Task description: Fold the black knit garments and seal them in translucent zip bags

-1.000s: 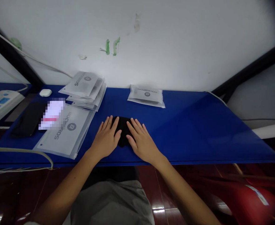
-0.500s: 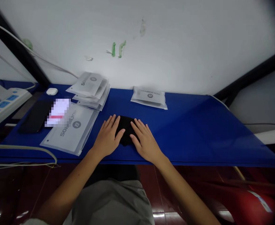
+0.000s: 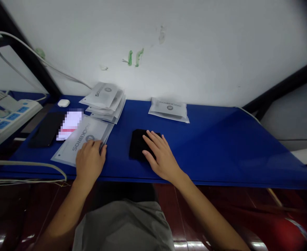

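Observation:
A folded black cloth item [image 3: 137, 145] lies flat on the blue table, its exact kind not clear. My right hand [image 3: 161, 157] rests on its right part, open, with fingers stretched out. To the left, my left hand [image 3: 90, 160] lies over the lower right part of a frosted zip bag [image 3: 71, 148] printed ROCKBROS. The fingers of that hand bend slightly on the bag and the thumb stands apart; no grip on the bag shows.
Behind the bag is a stack of similar frosted bags [image 3: 101, 96]. A filled bag [image 3: 169, 109] lies by the wall. At left are a black phone [image 3: 45, 130], a blurred lit screen [image 3: 70, 124], a white earbud case [image 3: 64, 103] and a power strip [image 3: 12, 118].
My left hand has left the black cloth and moved left onto the frosted bag. The cloth now looks flatter and squarer under my right hand, which has stayed. The view has shifted slightly.

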### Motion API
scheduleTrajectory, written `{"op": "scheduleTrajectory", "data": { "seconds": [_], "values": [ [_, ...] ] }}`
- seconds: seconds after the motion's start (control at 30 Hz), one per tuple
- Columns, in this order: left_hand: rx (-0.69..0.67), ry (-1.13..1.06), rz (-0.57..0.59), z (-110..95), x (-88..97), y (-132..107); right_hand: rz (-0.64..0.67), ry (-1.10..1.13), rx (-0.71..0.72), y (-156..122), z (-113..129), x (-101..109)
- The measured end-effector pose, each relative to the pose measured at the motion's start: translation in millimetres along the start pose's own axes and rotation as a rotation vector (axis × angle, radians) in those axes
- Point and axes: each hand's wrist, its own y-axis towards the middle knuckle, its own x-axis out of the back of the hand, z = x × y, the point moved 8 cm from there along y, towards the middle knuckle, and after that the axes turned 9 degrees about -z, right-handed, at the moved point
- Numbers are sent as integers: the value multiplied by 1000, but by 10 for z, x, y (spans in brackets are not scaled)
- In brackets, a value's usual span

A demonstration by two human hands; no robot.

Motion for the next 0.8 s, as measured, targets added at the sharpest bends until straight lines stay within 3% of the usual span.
{"op": "scheduleTrajectory", "data": {
  "seconds": [0.2,0.37,0.47,0.63,0.8],
  "values": [
    [70,-82,61,68,-40,28,127,-79,54,113,68,-128],
    [57,-27,70,49,14,-5,135,-119,56,80,36,-129],
    [-51,-7,20,-163,96,-138,108,-147,43,37,-4,-77],
    [-326,-65,-108,-759,270,-384,65,-232,-28,-61,-211,61],
    [-468,-109,-284,-1208,488,-285,-10,-338,-136,-160,-513,258]
  ]
}}
